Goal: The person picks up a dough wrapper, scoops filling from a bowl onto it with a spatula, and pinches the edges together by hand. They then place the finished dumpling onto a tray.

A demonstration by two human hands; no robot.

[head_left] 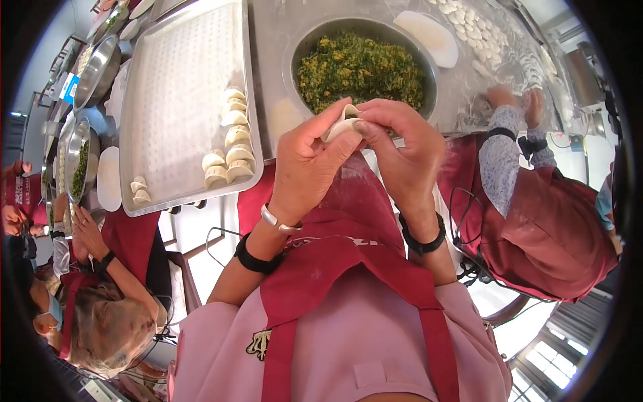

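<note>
Between both hands, just in front of the bowl's near rim, is a dumpling [345, 126] with a folded white wrapper and a bit of green filling showing at its top. My left hand [309, 157] pinches its left side, thumb along the front. The fingers of my right hand [400, 147] press its right edge. Behind them stands a steel bowl [292, 67] of chopped green and yellow filling [362, 70]. To the left, a metal tray [181, 87] carries finished dumplings [236, 137] along its right side and a few small ones [140, 190] at its lower left corner.
A white oval board [429, 37] and many small dough pieces [472, 27] lie on the floured steel table at the back right. A co-worker's hands [512, 100] rest near there. At left, another person's hand [90, 231] is beside a second filling bowl [90, 144].
</note>
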